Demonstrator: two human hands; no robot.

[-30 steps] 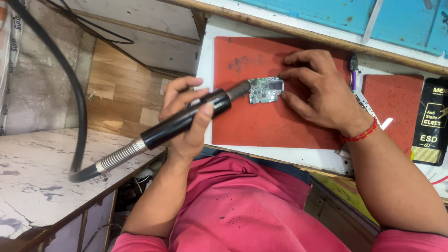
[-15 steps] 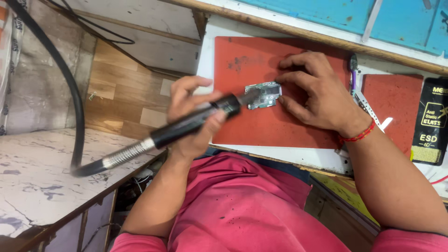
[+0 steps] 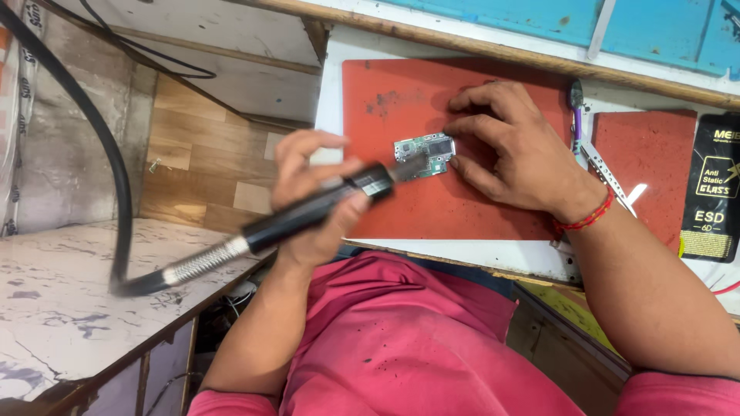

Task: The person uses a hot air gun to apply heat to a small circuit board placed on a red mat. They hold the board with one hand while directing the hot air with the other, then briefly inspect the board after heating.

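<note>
Here, we read the scene outward from the fingers.

Left fingers: closed around the black handpiece (image 3: 312,212) of a hot-air tool; we see the left hand (image 3: 312,202) gripping it mid-barrel, with its nozzle end reaching the near left edge of the board.

Right fingers: we see the right hand (image 3: 515,150) palm down, fingertips pressed against the right edge of the small green circuit board (image 3: 425,153), pinning it flat without enclosing it.

Circuit board: lies flat near the middle of the red mat (image 3: 401,92), between the two hands.

Hose: a metal spring collar joins the handpiece to a black hose (image 3: 92,131) that curves up and away at left.

Red mat: rests on the white tabletop (image 3: 331,85).

Surroundings: a second red pad (image 3: 651,166) lies right of the wrist, tweezers (image 3: 601,166) between the two mats, and a black packet (image 3: 713,189) at far right.
</note>
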